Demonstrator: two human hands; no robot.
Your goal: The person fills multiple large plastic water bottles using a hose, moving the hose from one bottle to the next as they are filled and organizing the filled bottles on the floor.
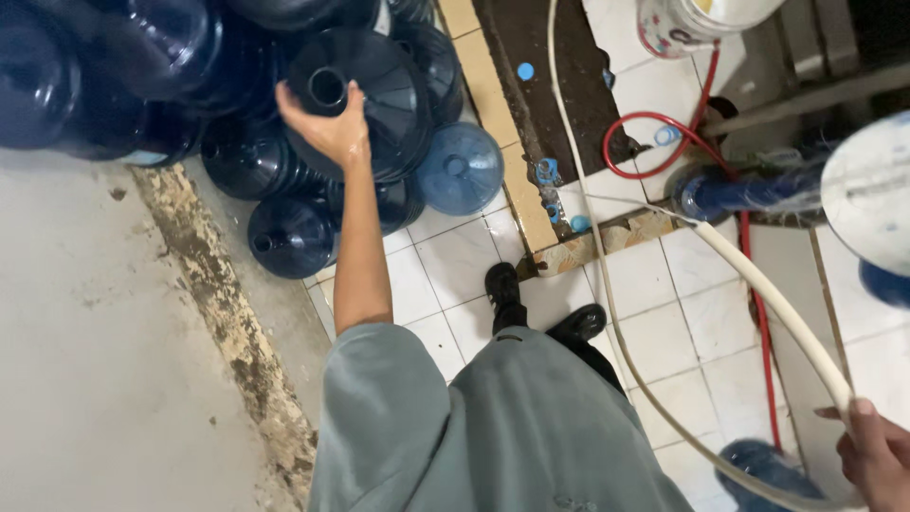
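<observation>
Left hand [327, 123]: we have it raised at the end of a bare, outstretched arm, fingers curled and thumb apart, cupping the neck end of a dark blue translucent plastic water jug [355, 100] without, as far as we can tell, closing fully round it. The jug lies on its side at the top of the heap, round mouth facing us, long axis running away from the hand into the pile; the mouth sits just up and right of our palm, touching or nearly touching the fingertips. Our left hand is by far the nearer to it; our right hand [877, 455] is well apart, low at the right edge, fingers wrapped round a thick cream-coloured flexible hose [768, 294]. Around the jug: a stack of similar dark blue jugs [114, 85] on their sides against the stained grey concrete wall [104, 341], one small-looking dark jug [289, 235] lowest, and a paler blue jug [460, 169] to the right with its base or shoulder toward us. Further out: white tiled floor [654, 275], our black shoes [502, 284], a thin red hose [749, 284] looping across the tiles, small blue bottle caps [547, 171] near a dark drain channel, and a white plastic bucket [682, 24] at the top.
</observation>
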